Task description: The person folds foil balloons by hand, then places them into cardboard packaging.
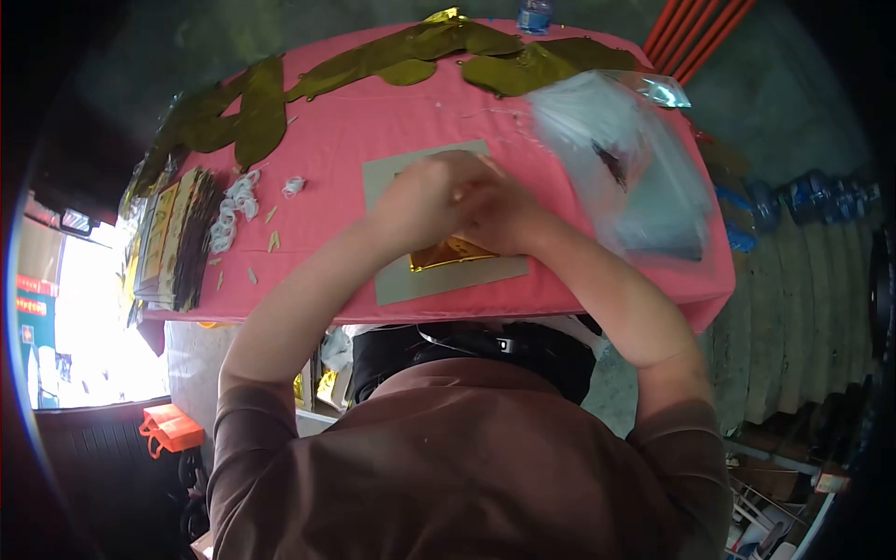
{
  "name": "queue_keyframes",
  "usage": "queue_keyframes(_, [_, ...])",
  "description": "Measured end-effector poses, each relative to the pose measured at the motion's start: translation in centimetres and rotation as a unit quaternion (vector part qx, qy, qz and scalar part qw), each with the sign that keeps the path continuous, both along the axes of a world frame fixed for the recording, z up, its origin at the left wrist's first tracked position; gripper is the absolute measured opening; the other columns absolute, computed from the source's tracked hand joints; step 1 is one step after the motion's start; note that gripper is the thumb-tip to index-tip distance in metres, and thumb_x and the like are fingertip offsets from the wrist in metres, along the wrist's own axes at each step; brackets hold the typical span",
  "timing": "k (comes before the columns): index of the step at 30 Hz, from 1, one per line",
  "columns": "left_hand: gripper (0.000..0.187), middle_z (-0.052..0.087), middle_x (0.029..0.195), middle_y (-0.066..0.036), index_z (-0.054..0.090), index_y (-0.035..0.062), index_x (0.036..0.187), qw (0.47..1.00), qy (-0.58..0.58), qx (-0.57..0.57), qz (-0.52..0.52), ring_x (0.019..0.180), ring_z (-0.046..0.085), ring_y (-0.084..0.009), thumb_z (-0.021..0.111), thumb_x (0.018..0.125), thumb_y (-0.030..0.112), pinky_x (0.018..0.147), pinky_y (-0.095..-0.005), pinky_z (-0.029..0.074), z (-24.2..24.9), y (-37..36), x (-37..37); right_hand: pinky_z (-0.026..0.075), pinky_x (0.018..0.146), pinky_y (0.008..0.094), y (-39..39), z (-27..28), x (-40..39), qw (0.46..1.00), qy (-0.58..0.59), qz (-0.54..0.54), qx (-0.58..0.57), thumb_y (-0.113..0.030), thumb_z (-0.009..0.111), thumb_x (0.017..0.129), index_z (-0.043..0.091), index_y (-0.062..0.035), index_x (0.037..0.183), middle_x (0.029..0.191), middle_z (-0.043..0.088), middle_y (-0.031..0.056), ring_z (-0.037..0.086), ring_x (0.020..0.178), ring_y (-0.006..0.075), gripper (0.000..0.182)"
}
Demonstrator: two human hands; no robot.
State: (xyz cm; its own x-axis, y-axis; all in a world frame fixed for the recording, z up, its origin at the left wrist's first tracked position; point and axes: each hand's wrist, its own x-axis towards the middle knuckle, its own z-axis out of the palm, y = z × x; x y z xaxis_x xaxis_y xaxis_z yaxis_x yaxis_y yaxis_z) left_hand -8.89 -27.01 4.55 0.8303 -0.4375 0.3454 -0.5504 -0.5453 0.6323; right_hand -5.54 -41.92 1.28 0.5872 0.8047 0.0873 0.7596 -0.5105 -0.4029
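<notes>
My left hand (431, 194) and my right hand (499, 213) meet over a grey board (397, 285) at the near middle of the table. The fingers of both are curled in and pressed close together. What they hold, if anything, is hidden and slightly blurred. Beneath them a shiny gold foil piece (453, 255) lies on the board, partly covered by my hands. Left of the board are coils of white string (224, 224), with a smaller coil (293, 186) beside them.
A pink cloth (345, 140) covers the table. Dark gold flat shapes (392, 56) line its far edge. Clear plastic bags (644, 177) lie at right, a stack of gold-and-dark sheets (168, 243) at left. A bottle (534, 17) stands at the back.
</notes>
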Motion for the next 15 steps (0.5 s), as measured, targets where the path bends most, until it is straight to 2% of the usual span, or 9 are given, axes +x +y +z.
queue_keyframes(1, [0.015,0.062,0.088,-0.013,0.063,0.0016,0.092,0.998,-0.048,0.022,-0.040,0.080,0.061,-0.0276,0.059,0.078,0.006,0.072,-0.0356,0.049,-0.6,-1.6,1.3,0.020,0.110,0.0415,0.1,0.9,0.0,0.992,0.120,0.019,-0.031,-0.043,0.045,0.088,0.036,0.0035,0.131,0.138,0.035,0.0209,0.027,0.133,0.0318,0.064])
queue_keyframes(2, [0.017,0.063,0.092,-0.014,0.063,0.0020,0.093,0.991,-0.095,0.044,-0.078,0.084,0.061,-0.0282,0.058,0.077,0.005,0.074,-0.0376,0.049,-1.3,-3.1,2.5,0.020,0.110,0.0415,0.0,0.0,0.2,0.992,0.119,0.014,-0.032,-0.043,0.045,0.088,0.036,0.0035,0.131,0.138,0.035,0.0209,0.027,0.133,0.0318,0.064])
queue_keyframes(3, [0.017,0.063,0.092,-0.014,0.063,0.0020,0.093,0.991,-0.097,0.042,-0.082,0.084,0.061,-0.0282,0.058,0.077,0.005,0.074,-0.0376,0.049,-1.5,-4.9,3.1,0.018,0.110,0.0424,0.0,-1.6,0.5,1.000,-0.014,0.018,-0.012,-0.039,0.045,0.088,0.034,0.0032,0.132,0.140,0.032,0.0210,0.026,0.133,0.0324,0.062])
queue_keyframes(4, [0.018,0.063,0.092,-0.011,0.064,0.0038,0.091,0.980,-0.163,0.046,-0.103,0.085,0.060,-0.0275,0.056,0.075,0.006,0.074,-0.0369,0.050,-1.7,-6.6,3.7,0.017,0.111,0.0434,-0.1,-3.1,0.9,0.989,-0.146,0.022,0.007,-0.035,0.045,0.088,0.031,0.0029,0.134,0.141,0.030,0.0211,0.025,0.134,0.0329,0.061])
queue_keyframes(6, [0.019,0.063,0.092,-0.009,0.066,0.0056,0.089,0.964,-0.229,0.050,-0.126,0.086,0.060,-0.0268,0.054,0.074,0.007,0.074,-0.0362,0.050,-2.0,-8.8,5.2,0.017,0.110,0.0442,0.0,-3.6,1.1,0.989,-0.148,0.020,0.019,-0.035,0.044,0.088,0.031,0.0036,0.133,0.140,0.030,0.0217,0.025,0.134,0.0338,0.061])
queue_keyframes(8, [0.017,0.063,0.093,-0.011,0.064,0.0065,0.090,0.923,-0.333,0.145,-0.127,0.088,0.059,-0.0267,0.054,0.077,0.006,0.076,-0.0370,0.049,-2.3,-10.1,6.8,0.017,0.110,0.0450,0.2,-3.2,1.1,0.988,-0.150,0.017,0.032,-0.035,0.044,0.088,0.030,0.0043,0.133,0.140,0.030,0.0224,0.025,0.134,0.0346,0.061])
queue_keyframes(10, [0.013,0.063,0.091,-0.008,0.063,0.0066,0.084,0.918,-0.322,0.180,-0.146,0.087,0.060,-0.0252,0.054,0.075,0.006,0.075,-0.0357,0.051,-3.1,-10.6,7.4,0.017,0.110,0.0454,0.4,-2.0,1.0,0.996,-0.085,0.023,-0.035,-0.037,0.045,0.087,0.030,0.0052,0.131,0.139,0.030,0.0228,0.024,0.134,0.0347,0.063])
queue_keyframes(11, [0.011,0.063,0.089,-0.006,0.063,0.0067,0.078,0.912,-0.309,0.217,-0.160,0.086,0.060,-0.0236,0.053,0.074,0.006,0.073,-0.0343,0.052,-3.1,-10.7,7.5,0.017,0.110,0.0454,0.5,-1.9,0.9,0.996,-0.085,0.020,-0.035,-0.037,0.045,0.087,0.030,0.0052,0.131,0.139,0.030,0.0228,0.024,0.134,0.0347,0.063])
queue_keyframes(15, [0.004,0.062,0.080,-0.008,0.058,0.0042,0.075,0.921,-0.270,0.239,-0.150,0.080,0.060,-0.0253,0.057,0.074,0.008,0.068,-0.0359,0.049,-3.1,-10.3,7.9,0.017,0.110,0.0455,0.7,-3.0,1.2,0.995,-0.095,0.006,-0.028,-0.039,0.046,0.086,0.030,0.0056,0.131,0.139,0.030,0.0226,0.023,0.134,0.0347,0.065])
